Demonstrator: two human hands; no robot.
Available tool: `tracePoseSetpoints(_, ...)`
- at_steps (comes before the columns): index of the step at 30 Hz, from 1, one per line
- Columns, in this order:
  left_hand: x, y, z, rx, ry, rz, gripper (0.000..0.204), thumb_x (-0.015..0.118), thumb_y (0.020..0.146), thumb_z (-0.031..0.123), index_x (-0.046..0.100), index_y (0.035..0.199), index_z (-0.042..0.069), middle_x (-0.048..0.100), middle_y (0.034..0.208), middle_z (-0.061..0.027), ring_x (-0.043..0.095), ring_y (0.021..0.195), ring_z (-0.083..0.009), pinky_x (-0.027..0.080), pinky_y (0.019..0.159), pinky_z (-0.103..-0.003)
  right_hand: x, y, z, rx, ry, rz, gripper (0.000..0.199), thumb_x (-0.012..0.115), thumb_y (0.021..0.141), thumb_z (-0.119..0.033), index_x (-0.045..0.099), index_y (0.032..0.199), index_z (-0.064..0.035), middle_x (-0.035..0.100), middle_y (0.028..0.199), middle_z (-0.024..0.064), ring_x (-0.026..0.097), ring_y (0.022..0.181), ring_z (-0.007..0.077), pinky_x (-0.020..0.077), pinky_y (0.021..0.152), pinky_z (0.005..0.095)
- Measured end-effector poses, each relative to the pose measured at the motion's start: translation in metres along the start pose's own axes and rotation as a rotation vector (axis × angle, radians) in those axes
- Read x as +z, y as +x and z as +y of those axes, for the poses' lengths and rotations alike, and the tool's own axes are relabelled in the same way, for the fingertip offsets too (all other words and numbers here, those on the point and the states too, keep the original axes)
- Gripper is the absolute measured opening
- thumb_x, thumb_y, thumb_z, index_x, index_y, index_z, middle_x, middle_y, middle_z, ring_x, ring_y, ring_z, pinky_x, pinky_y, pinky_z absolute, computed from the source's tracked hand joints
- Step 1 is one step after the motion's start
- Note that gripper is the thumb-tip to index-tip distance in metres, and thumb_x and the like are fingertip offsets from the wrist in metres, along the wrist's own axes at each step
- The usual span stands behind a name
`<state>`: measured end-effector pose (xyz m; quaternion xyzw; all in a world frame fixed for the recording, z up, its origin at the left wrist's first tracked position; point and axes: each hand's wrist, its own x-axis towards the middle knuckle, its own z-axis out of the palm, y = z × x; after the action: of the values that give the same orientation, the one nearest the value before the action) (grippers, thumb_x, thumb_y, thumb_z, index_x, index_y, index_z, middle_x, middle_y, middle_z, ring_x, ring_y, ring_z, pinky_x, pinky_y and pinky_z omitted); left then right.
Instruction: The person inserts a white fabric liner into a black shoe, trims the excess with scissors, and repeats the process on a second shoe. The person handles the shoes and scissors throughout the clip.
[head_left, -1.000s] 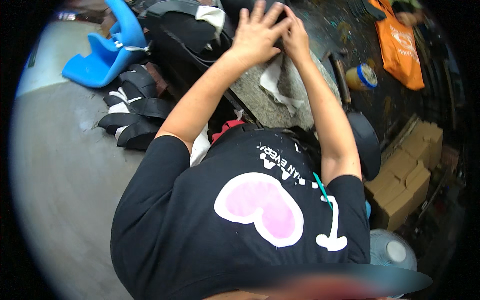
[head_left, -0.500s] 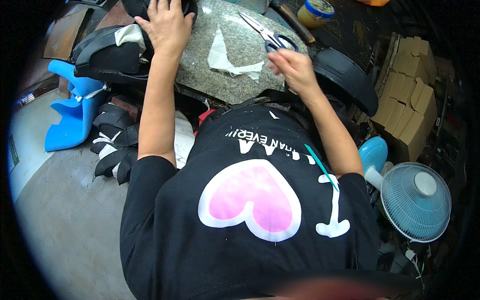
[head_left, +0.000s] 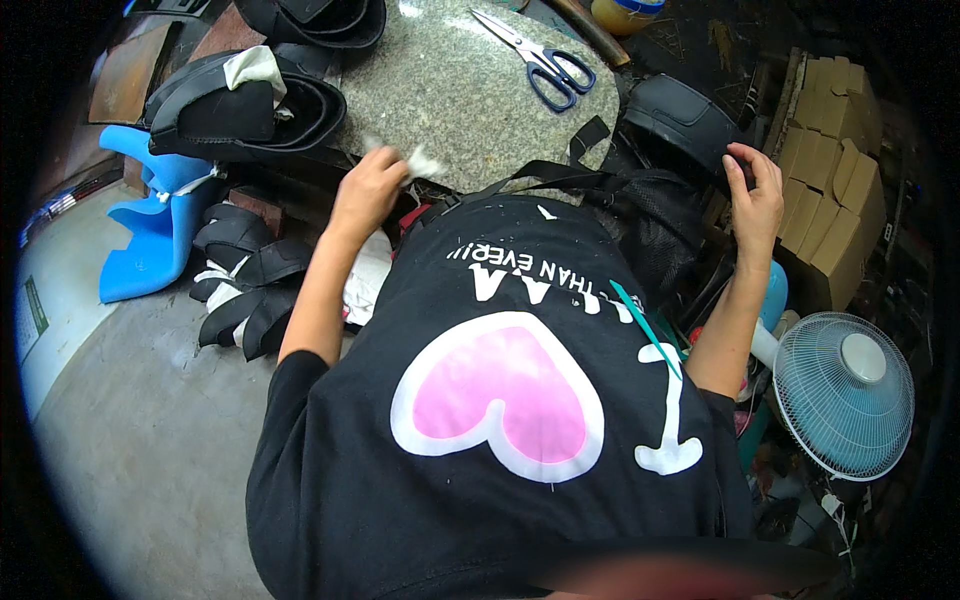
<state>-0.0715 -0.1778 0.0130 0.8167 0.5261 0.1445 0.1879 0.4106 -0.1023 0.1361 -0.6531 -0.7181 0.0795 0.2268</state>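
A crumpled white scrap [head_left: 425,165], blurred by motion, is pinched in my left hand [head_left: 370,190] over the near left edge of the grey speckled stone slab [head_left: 430,100]. Scissors with dark blue handles [head_left: 550,72] lie on the slab, blades partly apart. At the right, my right hand [head_left: 755,200] is raised with nothing in it, thumb and fingers apart. It is nearest to a black curved moulded piece [head_left: 680,115], just beyond its fingertips. Left of the slab sits another black moulded piece [head_left: 215,115] with white cloth [head_left: 255,72] draped over it.
More black pieces [head_left: 320,20] lie at the slab's far left. Below, a pile of black curved strips [head_left: 250,280] stands beside a blue foam sheet [head_left: 160,220]. To the right are cardboard boxes [head_left: 830,190] and a fan [head_left: 845,395]. A jar [head_left: 622,12] stands at the back.
My left hand has left the black piece at the far left, moved nearer and taken hold of the white scrap from the slab. My right hand has swung right, away from the scissors.
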Motion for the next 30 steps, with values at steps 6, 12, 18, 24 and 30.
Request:
tracePoseSetpoints(6,-0.057,-0.048,0.007,-0.395,0.338,-0.651,0.03,0.075,0.075,0.016,0.068,0.102,0.004,0.063,0.105,-0.0128,0.06,0.105,-0.0315,0.052,0.085,-0.043,0.007,-0.004,0.001,-0.006,-0.053,0.044,0.02,0.07,0.089,-0.025,0.071,0.102,-0.0097,0.069,0.106,0.0062,0.06,0.106,0.0259,0.0459,0.095,0.0383)
tracePoseSetpoints(12,-0.049,0.024,0.042,-0.152,0.049,-0.232,0.03,0.071,0.083,0.02,0.067,0.109,0.005,0.062,0.1,-0.0132,0.06,0.1,-0.0325,0.051,0.085,-0.042,0.001,-0.036,0.035,0.276,0.068,-0.101,0.023,0.066,0.093,-0.026,0.069,0.103,-0.0061,0.069,0.094,0.0052,0.065,0.089,0.0178,0.0501,0.082,0.0308)
tracePoseSetpoints(18,0.017,0.143,0.123,0.397,-0.393,-0.211,0.044,0.068,0.089,0.033,0.063,0.123,0.005,0.062,0.118,-0.0149,0.06,0.108,-0.0356,0.049,0.092,-0.043,0.015,-0.116,0.111,1.165,0.569,-0.356,0.066,0.045,0.094,-0.066,0.059,0.121,-0.0079,0.065,0.102,0.0098,0.06,0.089,0.0223,0.0494,0.079,0.0376)
tracePoseSetpoints(24,0.094,0.205,0.189,0.23,-0.471,-0.722,0.067,0.066,0.088,0.05,0.058,0.126,-0.004,0.062,0.122,-0.0273,0.06,0.113,-0.0412,0.047,0.097,-0.045,0.052,-0.2,0.112,1.393,1.206,-0.338,0.053,0.048,0.093,-0.068,0.058,0.105,-0.0175,0.063,0.087,-0.0003,0.06,0.074,0.0181,0.0467,0.063,0.0348)
tracePoseSetpoints(30,0.082,0.196,0.201,0.234,-0.467,-0.619,0.047,0.067,0.087,0.04,0.067,0.111,-0.001,0.068,0.101,-0.0263,0.065,0.099,-0.042,0.05,0.087,-0.046,0.057,-0.206,0.084,1.442,1.311,-0.246,0.061,0.049,0.098,-0.056,0.054,0.134,-0.0066,0.065,0.126,0.0082,0.065,0.111,0.0226,0.0532,0.094,0.0387)
